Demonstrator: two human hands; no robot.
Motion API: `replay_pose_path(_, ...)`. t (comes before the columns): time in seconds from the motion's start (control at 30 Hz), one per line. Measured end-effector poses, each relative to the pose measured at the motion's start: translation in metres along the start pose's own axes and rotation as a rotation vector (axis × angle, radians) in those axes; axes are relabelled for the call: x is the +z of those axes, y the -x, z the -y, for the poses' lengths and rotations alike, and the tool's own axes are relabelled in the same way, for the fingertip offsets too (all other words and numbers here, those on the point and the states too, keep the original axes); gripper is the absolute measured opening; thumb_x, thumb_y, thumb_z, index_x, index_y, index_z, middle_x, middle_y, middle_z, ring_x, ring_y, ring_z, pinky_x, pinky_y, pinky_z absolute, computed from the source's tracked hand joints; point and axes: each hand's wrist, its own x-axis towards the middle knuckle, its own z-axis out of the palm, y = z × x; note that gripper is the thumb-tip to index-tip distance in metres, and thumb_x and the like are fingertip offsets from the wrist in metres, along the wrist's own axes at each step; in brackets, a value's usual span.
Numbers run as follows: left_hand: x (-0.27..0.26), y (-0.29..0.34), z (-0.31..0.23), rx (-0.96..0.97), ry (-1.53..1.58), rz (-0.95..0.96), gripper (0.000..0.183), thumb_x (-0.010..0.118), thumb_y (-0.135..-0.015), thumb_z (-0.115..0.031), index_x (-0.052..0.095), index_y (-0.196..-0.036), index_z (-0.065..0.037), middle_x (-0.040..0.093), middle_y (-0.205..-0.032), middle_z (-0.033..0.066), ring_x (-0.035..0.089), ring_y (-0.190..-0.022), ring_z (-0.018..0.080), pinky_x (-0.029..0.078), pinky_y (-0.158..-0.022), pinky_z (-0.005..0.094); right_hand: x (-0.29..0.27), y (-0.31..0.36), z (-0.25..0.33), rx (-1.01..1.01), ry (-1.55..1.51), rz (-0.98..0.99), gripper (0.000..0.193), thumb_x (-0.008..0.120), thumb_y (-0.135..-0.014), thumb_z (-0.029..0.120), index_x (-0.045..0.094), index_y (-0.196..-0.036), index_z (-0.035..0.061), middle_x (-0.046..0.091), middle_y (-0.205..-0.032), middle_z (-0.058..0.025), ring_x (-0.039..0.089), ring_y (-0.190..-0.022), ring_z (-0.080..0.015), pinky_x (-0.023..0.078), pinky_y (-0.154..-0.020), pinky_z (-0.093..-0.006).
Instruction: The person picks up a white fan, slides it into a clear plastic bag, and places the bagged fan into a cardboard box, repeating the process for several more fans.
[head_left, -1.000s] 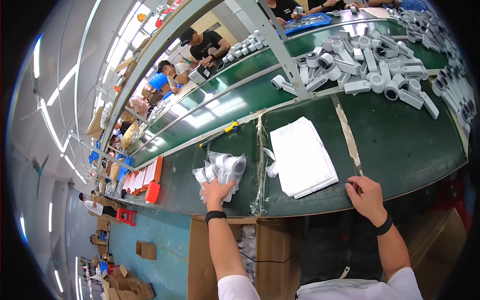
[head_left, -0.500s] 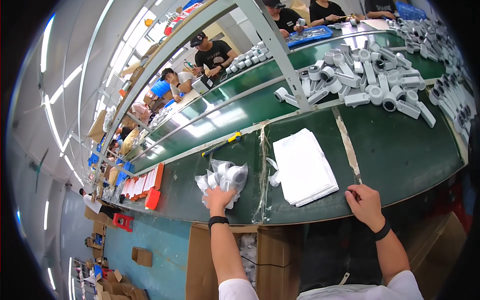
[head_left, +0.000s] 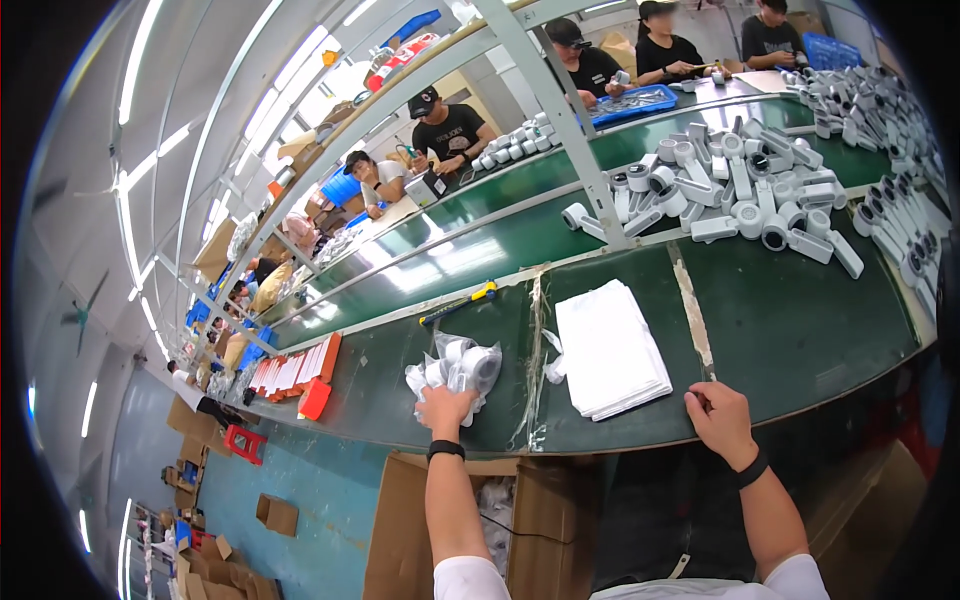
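Observation:
A clear plastic bag of white rounded parts lies on the green worktable, left of centre. My left hand is closed on its near side, the fingertips partly hidden against the plastic. To the right is a stack of white sheets or flat bags, with a crumpled piece of clear plastic by its left edge. My right hand rests at the table's front edge, right of the stack. Its fingers are curled closed, and what they hold, if anything, is hidden.
Behind the bag lies a yellow-and-black cutter knife. A large pile of white handled parts covers the back right. Orange-red boxes stand at the left. Below the edge is an open cardboard box. Co-workers sit across the green conveyor.
The whole view has shifted a little, so the scene sits lower. Both hands keep nearly the same places, the left still on the bag. Across the conveyor, a person's hand has come down from the face.

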Motion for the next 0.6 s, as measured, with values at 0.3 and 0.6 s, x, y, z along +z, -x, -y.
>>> replay_pose_path(0.3, 0.002, 0.024, 0.087, 0.001, 0.021, -0.200, 0.073, 0.072, -0.064, -0.054, 0.065, -0.112, 0.000, 0.040, -0.140, 0.0184, 0.038, -0.124, 0.0442, 0.037, -0.100, 0.0576, 0.002, 0.001, -0.002, 0.034, -0.025, 0.039, 0.012, 0.067, -0.083, 0.008, 0.066, -0.090, -0.0013, 0.061, -0.072, -0.0101, 0.057, -0.057, -0.0168, 0.045, -0.055, -0.0279)
replay_pose_path(0.6, 0.046, 0.134, 0.283, -0.367, -0.005, -0.274, 0.076, 0.075, -0.063, -0.055, 0.065, -0.111, 0.004, 0.042, -0.139, 0.0204, 0.038, -0.125, 0.0433, 0.036, -0.103, 0.0519, 0.004, 0.001, -0.003, 0.068, 0.067, 0.110, 0.013, 0.064, -0.089, 0.008, 0.065, -0.096, -0.0021, 0.057, -0.074, -0.0042, 0.049, -0.062, -0.0095, 0.041, -0.058, -0.0236)
